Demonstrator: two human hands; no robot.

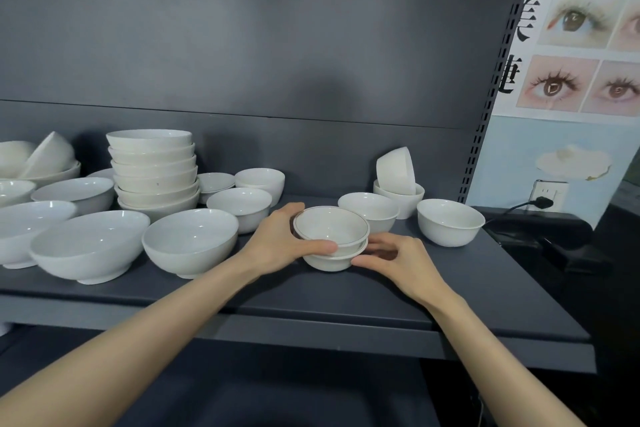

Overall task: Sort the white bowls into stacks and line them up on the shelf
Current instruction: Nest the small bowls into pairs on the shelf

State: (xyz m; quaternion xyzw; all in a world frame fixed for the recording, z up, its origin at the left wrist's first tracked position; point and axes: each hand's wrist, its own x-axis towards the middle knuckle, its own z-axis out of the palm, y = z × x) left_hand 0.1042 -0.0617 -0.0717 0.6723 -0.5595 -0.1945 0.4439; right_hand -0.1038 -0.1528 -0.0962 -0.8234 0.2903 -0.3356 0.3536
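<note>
A small white bowl with a thin rim line (329,224) sits nested in a second small bowl (327,262) on the dark shelf (311,302). My left hand (280,239) grips the top bowl from the left, thumb along its front rim. My right hand (398,256) is at the right side of the lower bowl, fingers curled, fingertips touching it. A tall stack of white bowls (154,170) stands at the back left. Large loose bowls (90,243) (190,239) lie in front of it.
More small bowls stand at the right: one (369,210) behind the pair, one (448,220) further right, and a tilted bowl (396,168) inside another at the back. A shelf upright (485,135), a poster and a wall socket with a plug (543,201) are to the right.
</note>
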